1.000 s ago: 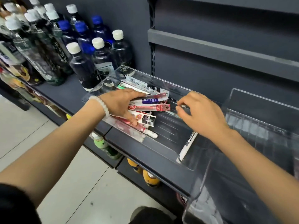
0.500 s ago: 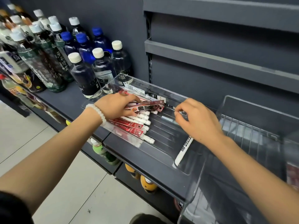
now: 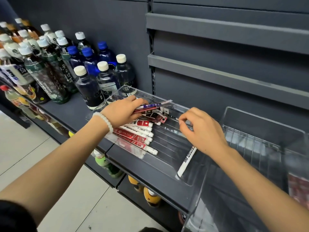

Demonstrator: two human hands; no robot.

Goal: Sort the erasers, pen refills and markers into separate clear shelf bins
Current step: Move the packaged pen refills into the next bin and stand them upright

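Observation:
A clear shelf bin (image 3: pixel 167 148) sits on the dark shelf. Several white markers with red labels (image 3: pixel 140 136) lie in a row at its left side. My left hand (image 3: pixel 122 111) reaches in above them and grips a bundle of flat pen refill packets (image 3: pixel 151 106), purple and red, lifted off the bin floor. More dark packets (image 3: pixel 157 117) lie just under the bundle. My right hand (image 3: pixel 202 131) hovers over the bin's right side, thumb and forefinger pinched on the end of a thin dark refill (image 3: pixel 172 116). A single white marker (image 3: pixel 186 160) lies along the bin's right wall.
A second clear bin (image 3: pixel 250 131) stands to the right, and a red packet (image 3: pixel 299 186) shows through clear plastic at the far right. Drink bottles (image 3: pixel 83 72) crowd the shelf to the left. More bottles (image 3: pixel 150 196) stand on the lower shelf. Bare shelves rise behind.
My left hand gathered the refill packets and raised them toward the bin's rear, uncovering the row of markers. My right hand stayed pinched over the bin's right side.

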